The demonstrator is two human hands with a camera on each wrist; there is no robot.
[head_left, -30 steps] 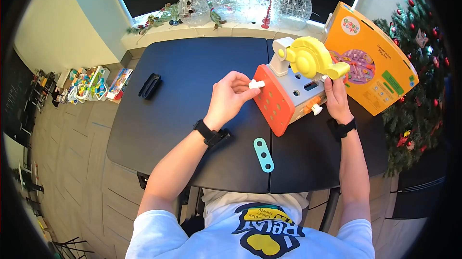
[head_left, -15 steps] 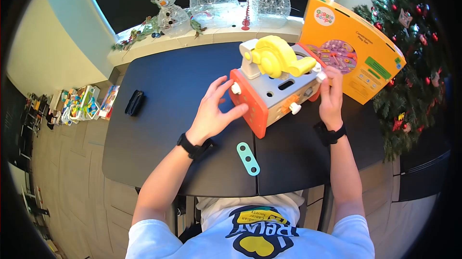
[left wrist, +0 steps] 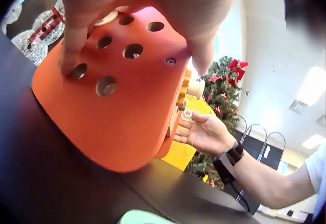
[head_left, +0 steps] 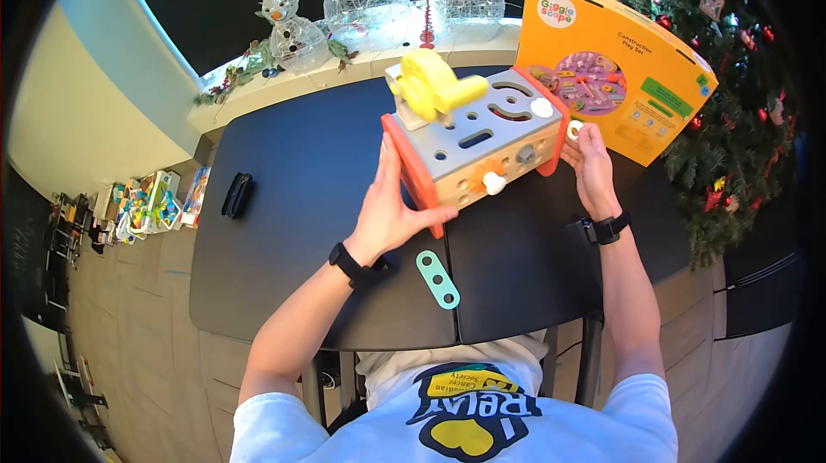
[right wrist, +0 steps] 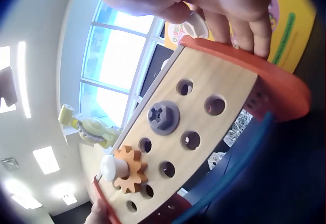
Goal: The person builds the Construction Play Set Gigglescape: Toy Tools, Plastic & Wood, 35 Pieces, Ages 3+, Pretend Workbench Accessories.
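Observation:
A wooden toy workbench (head_left: 495,166) with red end panels and a grey top stands on the black table. My left hand (head_left: 383,209) rests along its left red panel (left wrist: 127,117), fingers spread, thumb reaching past the front edge. Partly behind those fingers shows a round pale bolt head (left wrist: 108,18). By the right panel, my right hand (head_left: 592,169) pinches a white ring-shaped nut (head_left: 575,130) between thumb and fingers. On the workbench are a yellow toy circular saw (head_left: 428,86), a white bolt head (head_left: 541,108), an orange gear (right wrist: 133,169) with a white bolt (right wrist: 113,168) and a grey bolt (right wrist: 164,117).
A teal strip with holes (head_left: 438,280) lies near the table's front edge. To the left is a small black case (head_left: 238,194). Behind the workbench stands an orange box (head_left: 619,67), with a decorated tree (head_left: 701,136) at the right. Wire snowmen (head_left: 297,33) line the sill.
My left hand let go of the white bolt at the left panel and now lies against that panel. The workbench turned, its front showing more. My right hand moved from the top to beside the right panel.

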